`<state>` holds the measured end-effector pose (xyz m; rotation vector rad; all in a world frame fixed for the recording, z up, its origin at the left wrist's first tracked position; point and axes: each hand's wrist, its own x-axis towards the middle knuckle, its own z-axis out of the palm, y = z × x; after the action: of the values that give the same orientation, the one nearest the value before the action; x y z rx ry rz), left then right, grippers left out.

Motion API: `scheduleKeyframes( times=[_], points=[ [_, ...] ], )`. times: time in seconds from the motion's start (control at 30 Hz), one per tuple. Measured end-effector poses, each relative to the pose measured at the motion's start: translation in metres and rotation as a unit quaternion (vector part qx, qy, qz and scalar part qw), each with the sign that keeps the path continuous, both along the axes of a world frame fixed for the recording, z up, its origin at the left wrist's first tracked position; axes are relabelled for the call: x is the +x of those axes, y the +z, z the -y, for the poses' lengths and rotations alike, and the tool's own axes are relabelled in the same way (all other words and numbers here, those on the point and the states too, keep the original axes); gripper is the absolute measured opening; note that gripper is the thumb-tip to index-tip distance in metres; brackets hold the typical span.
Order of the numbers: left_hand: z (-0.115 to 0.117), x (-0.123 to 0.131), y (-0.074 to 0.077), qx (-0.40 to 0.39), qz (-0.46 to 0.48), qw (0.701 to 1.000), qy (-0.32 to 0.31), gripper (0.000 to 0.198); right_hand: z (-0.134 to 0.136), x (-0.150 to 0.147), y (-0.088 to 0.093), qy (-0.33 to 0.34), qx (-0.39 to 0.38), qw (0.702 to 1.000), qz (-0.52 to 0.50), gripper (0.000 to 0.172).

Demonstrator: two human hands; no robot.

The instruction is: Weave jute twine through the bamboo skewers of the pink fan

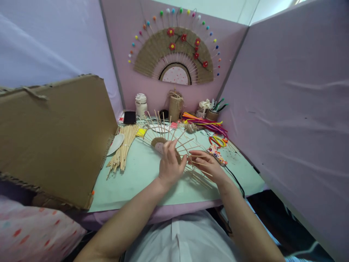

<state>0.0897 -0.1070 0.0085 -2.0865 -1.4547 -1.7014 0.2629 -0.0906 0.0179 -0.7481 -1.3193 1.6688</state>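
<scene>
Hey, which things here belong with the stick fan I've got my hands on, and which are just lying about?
Probably part of the job:
stick fan, at your left hand and right hand
bundle of loose sticks, like the fan's ribs
ball of twine, perhaps

Seemingly just lying about:
white jar
black square
yellow square

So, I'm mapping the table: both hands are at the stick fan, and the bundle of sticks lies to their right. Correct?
Wrong side: the left hand and right hand are at the stick fan, but the head view shows the bundle of sticks lying to their left.
</scene>
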Motion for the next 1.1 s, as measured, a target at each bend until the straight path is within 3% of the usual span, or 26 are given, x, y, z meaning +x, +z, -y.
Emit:
scheduleKeyframes(
  times=[0.07,0.23,0.5,0.63,0.7,0.77,0.83,0.97,1.1],
  points=[
    [0.005,0.003,-0.005,0.003,0.01,1.0,-0.011,0.057,0.0,-0.001,-0.001,0.005,-0.003,1.0,-0.003,0.033],
    [0.01,0.004,-0.01,-0.075,-0.006,0.996,-0.054,0.032,-0.002,-0.003,-0.003,-0.002,-0.005,1.0,-0.006,0.027],
    [0.011,0.002,-0.006,-0.121,-0.011,0.98,-0.159,0.028,-0.002,-0.004,-0.005,-0.011,0.026,1.0,-0.003,0.024],
    [0.008,0.002,-0.008,-0.153,0.008,0.971,-0.183,0.028,-0.011,0.01,-0.004,-0.029,0.113,0.988,0.102,0.028],
    [0.007,0.002,-0.01,-0.15,0.02,0.972,-0.181,0.027,-0.021,0.025,-0.003,-0.099,0.174,0.957,0.212,0.028],
    [0.005,0.002,-0.012,-0.141,0.024,0.973,-0.179,0.026,-0.031,0.043,0.0,-0.187,0.227,0.896,0.332,0.023],
    [0.004,0.002,-0.013,-0.122,0.016,0.976,-0.18,0.025,-0.038,0.059,0.002,-0.211,0.257,0.84,0.43,0.02],
    [0.003,0.001,-0.014,-0.066,-0.006,0.979,-0.193,0.027,-0.041,0.072,0.002,-0.143,0.312,0.76,0.552,0.022],
    [0.002,0.0,-0.014,-0.061,-0.019,0.978,-0.198,0.03,-0.039,0.058,-0.007,-0.074,0.361,0.692,0.62,0.025]
  ],
)
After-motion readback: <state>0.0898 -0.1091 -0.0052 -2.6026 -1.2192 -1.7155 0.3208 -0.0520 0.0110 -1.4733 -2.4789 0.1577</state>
